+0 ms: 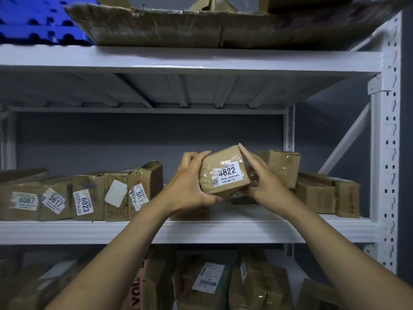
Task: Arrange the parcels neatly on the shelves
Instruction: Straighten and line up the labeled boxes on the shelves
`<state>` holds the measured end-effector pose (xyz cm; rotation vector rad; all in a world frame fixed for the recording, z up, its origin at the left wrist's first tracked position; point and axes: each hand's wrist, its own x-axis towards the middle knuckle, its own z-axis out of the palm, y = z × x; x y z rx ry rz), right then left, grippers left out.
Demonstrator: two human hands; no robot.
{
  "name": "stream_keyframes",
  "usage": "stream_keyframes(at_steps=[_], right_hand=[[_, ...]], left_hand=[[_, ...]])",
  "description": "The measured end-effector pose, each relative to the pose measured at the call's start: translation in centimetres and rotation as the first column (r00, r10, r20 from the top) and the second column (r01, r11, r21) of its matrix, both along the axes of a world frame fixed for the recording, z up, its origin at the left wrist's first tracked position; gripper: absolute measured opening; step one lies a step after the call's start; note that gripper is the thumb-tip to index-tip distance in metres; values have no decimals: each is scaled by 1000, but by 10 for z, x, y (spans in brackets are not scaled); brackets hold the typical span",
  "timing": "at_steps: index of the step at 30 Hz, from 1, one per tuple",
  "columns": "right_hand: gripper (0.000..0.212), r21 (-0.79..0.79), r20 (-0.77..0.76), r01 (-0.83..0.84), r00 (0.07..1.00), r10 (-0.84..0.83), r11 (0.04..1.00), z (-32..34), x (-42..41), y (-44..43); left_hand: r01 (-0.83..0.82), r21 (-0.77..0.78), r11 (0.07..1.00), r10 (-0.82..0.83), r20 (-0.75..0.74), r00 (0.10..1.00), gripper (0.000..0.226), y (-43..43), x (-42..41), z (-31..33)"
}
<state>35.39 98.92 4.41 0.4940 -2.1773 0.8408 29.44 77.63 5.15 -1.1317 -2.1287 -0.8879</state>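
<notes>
Parcel [224, 175] with the number 4822 on its label is in the air between both hands, a little above the middle shelf [245, 231]. It is tilted, and the label faces the near side.

The left hand [190, 182] grips it. The fingers curl over the top left edge and the thumb goes under the bottom, so I think this hand carries the weight. The right hand [262, 177] is flat, with straight fingers laid along the right face. It only presses and steers, probably to turn the parcel square before it goes down.

Below the hands the shelf has a bare stretch, and the parcel hangs over it. That looks to me like the place meant for it. Something brown lies low just behind the hands, but I cannot tell what it is.

To the left stands a row [85, 195] of parcels on edge, close together, with labels such as 3617 and 6023 turned to the near side. I suppose this is so the numbers can be read from the aisle, and the held parcel shows its label the same way. To the right are more boxes [317, 191], stacked less tidily.

Farther out, the upper shelf [178, 57] carries a flattened carton [178, 25] and a blue pallet [40, 19]. More parcels [223, 283] stand below.
</notes>
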Motion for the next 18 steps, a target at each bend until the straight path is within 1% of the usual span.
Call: stream_keyframes(at_steps=[2,4,6,8,9,10,11,12,13,15,16,17,18], right_hand=[[92,4,-20,30,999,-30,1000,0,-5,-11],[75,-12,-62,133,989,-134,991,-3,-13,-26],[63,-91,-99,261,958,-269,961,-9,-23,-40],[46,-138,-87,345,930,-358,928,-17,-34,-50],[36,-108,-48,370,925,-377,923,-21,-40,-54],[27,-45,7,376,926,-377,925,-26,-46,-58],[22,41,65,361,929,-363,932,-30,-51,-61],[25,145,114,323,933,-340,935,-35,-55,-65],[32,249,153,256,942,-299,934,-39,-59,-68],[50,399,220,60,963,-159,915,-47,-62,-74],[57,439,258,-15,960,-110,899,-52,-61,-76],[62,460,284,-50,954,-94,886,-56,-61,-75],[66,478,284,-44,953,-107,877,-59,-61,-73]], left_hand=[[-109,35,993,111,-67,992,93,-4,-1,-3],[-220,139,966,236,-111,965,90,-11,-4,-11],[-307,298,904,341,-69,937,92,-20,-7,-19],[-381,413,827,406,28,913,95,-31,-7,-26],[-414,436,799,437,53,898,95,-35,-7,-29],[-443,442,780,468,56,882,96,-38,-7,-32],[-463,442,768,496,46,867,97,-40,-6,-35],[-477,440,761,516,36,856,97,-41,-6,-38],[-487,441,754,530,30,848,98,-41,-5,-40],[-501,454,737,546,38,837,99,-40,-5,-44],[-507,458,730,550,48,834,98,-39,-5,-45],[-509,463,726,549,57,834,98,-37,-5,-47],[-505,468,725,543,62,837,98,-36,-4,-48]])
